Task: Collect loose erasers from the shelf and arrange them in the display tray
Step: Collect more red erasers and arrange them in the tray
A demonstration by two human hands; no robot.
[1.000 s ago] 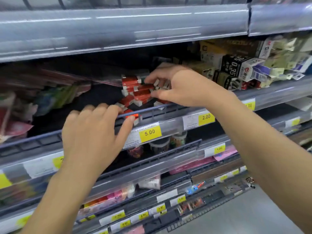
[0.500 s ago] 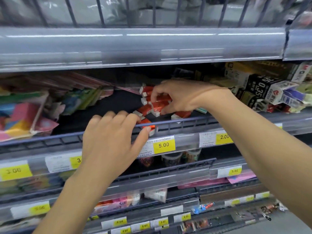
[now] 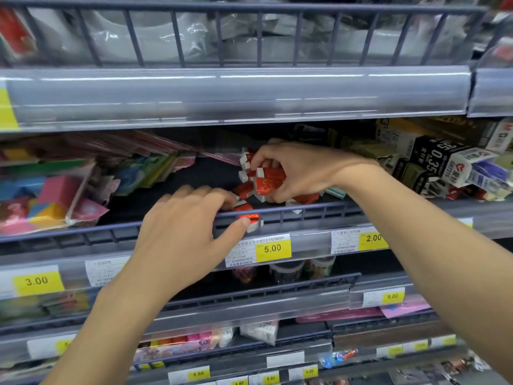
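In the head view, the right hand (image 3: 301,169) reached into the middle shelf (image 3: 319,211) and its fingers (image 3: 259,157) curled round a cluster of red-and-white erasers (image 3: 268,180), with the thumb beneath the bundle. More loose erasers (image 3: 244,190) lay on the dark shelf floor just under and left of that grip. The left hand (image 3: 183,232) rested on the shelf's front rail (image 3: 305,209), its fingers hooked over the bar; its thumb (image 3: 238,226) touched one eraser (image 3: 251,219) sitting behind the rail, not pinched. A yellow 5.00 price tag (image 3: 273,248) hung just below it.
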